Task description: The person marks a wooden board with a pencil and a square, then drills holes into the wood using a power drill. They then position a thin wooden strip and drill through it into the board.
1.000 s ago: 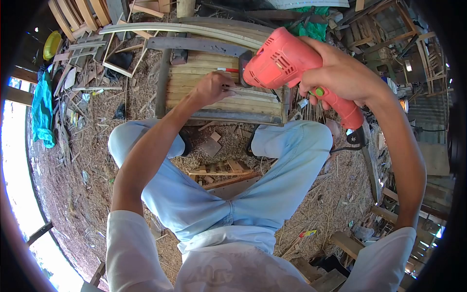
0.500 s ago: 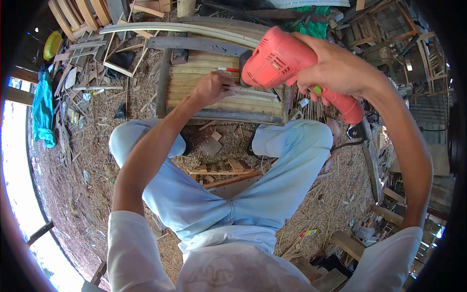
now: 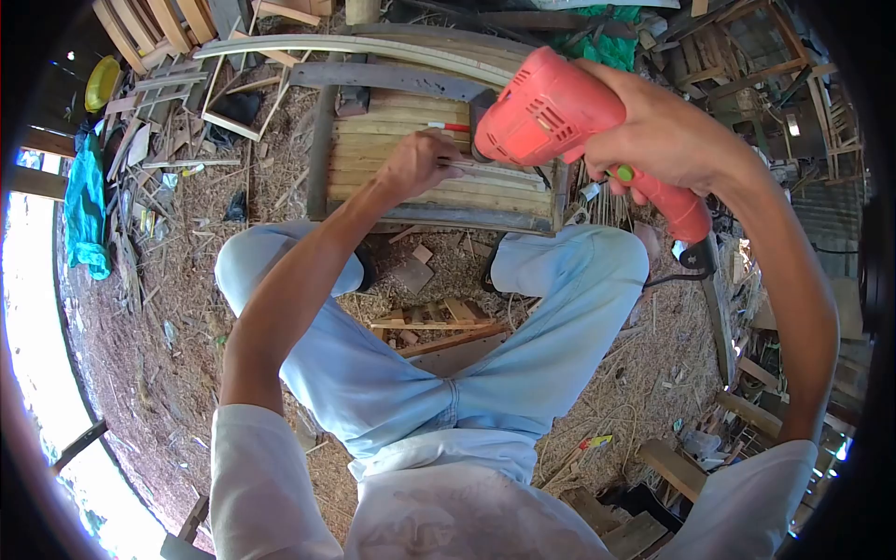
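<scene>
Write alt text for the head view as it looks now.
The right hand grips a red power tool over a slatted wooden bench; the left hand works close beside it. Wood scraps litter the ground.

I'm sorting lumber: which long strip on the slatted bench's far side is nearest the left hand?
The dark grey strip, on the person's side of the pale strip, so closer to the left hand.
</scene>
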{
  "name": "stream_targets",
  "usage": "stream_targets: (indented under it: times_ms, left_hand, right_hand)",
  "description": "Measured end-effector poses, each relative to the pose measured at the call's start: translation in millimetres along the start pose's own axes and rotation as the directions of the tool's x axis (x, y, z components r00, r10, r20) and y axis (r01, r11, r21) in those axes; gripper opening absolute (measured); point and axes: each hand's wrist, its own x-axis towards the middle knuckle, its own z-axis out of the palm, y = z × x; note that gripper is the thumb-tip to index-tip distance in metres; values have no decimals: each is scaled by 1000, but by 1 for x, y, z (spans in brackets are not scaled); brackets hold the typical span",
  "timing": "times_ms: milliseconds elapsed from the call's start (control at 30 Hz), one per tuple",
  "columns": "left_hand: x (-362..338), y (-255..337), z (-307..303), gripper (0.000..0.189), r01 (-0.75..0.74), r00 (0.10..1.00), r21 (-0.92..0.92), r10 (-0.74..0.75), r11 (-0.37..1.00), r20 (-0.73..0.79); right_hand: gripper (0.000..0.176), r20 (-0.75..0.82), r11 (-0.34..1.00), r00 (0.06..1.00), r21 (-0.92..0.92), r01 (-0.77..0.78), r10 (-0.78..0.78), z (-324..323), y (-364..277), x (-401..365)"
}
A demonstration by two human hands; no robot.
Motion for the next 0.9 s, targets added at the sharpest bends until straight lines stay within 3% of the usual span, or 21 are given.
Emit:
stream_targets:
  times_ms: [300, 400, 500, 900]
  left_hand:
    - [0, 1, 0, 20, -20, 1000, -5, 20, 1000, -14]
    - [0, 2, 1, 20, -34, 999, 1, 34, 999, -25]
    - [0, 2, 0, 20, -52, 998, 16, 53, 998, -30]
    - [-1, 4, 2, 23, 51, 998, -12, -52, 999, -20]
  right_hand:
    - [73, -13, 993, 994, 34, 110, -110, 5, 11, 3]
    - [74, -9, 999, 999, -1, 39, -39, 6, 3, -1]
    - [74, -20, 998, 998, -15, 63, -64, 6, 9, 2]
    - [76, 32, 999, 999, -39, 24, -23, 2, -1, 4]
